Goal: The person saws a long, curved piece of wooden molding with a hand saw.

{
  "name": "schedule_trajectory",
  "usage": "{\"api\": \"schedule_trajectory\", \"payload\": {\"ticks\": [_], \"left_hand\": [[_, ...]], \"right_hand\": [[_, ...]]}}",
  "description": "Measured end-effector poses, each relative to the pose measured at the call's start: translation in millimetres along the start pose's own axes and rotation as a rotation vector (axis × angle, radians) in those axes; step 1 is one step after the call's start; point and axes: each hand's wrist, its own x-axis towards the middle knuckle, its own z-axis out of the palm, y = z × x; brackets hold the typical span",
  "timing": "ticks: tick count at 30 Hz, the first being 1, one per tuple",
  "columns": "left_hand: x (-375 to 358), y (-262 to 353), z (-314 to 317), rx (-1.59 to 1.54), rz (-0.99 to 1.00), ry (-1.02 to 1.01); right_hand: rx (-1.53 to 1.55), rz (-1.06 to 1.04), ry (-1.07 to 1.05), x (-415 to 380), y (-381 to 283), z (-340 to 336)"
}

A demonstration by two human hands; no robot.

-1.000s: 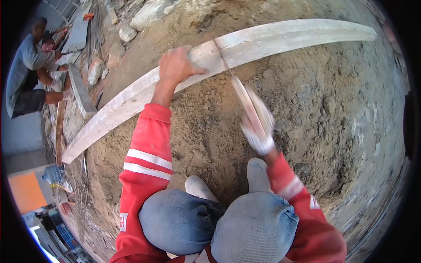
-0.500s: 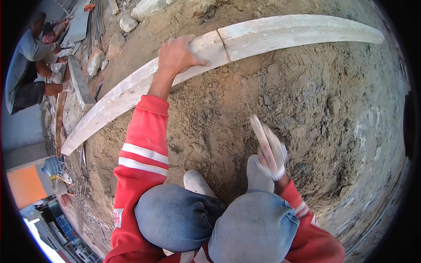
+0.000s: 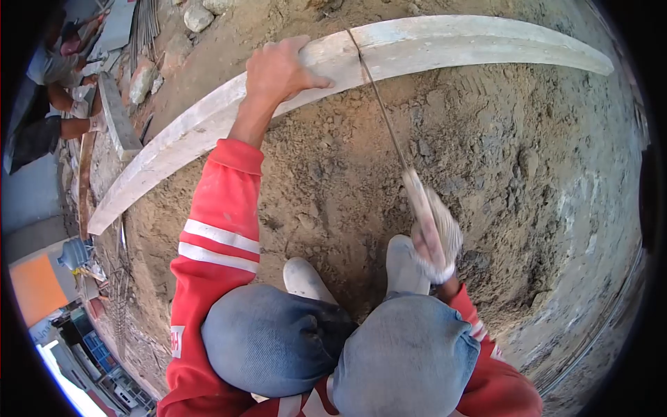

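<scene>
Beam (image 3: pixel 445 52) on dirt (image 3: pixel 333 181), before the boots (image 3: pixel 306 279)
The left hand (image 3: pixel 278 73) is on it; to the right, the saw (image 3: pixel 384 115) crosses it, handle in the right hand (image 3: pixel 445 233); another person (image 3: pixel 50 135) is far left.

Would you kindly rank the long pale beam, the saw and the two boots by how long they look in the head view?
1. Pale beam
2. Saw
3. Left boot and right boot: too alike to rank, both partly hidden
</scene>
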Motion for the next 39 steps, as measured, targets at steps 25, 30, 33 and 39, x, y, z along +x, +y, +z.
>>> {"api": "schedule_trajectory", "payload": {"ticks": [25, 30, 33, 39], "left_hand": [[7.2, -7.4, -6.3, -0.066, 0.025, -0.044], [9.7, -12.3, -2.5, -0.053, 0.056, 0.092], [5.9, -5.3, -5.3, -0.062, 0.037, -0.008], [12.7, -1.6, -11.0, -0.026, 0.009, -0.028]], "right_hand": [[-0.137, -0.407, 0.45, 165.1, 27.3, 49.4], [-0.115, -0.071, 0.101, 5.4, -2.4, 13.6], [0.214, 0.1, 0.081, -37.6, 26.9, 23.2], [0.056, -0.228, 0.295, 164.3, 60.2, 65.4]]}}
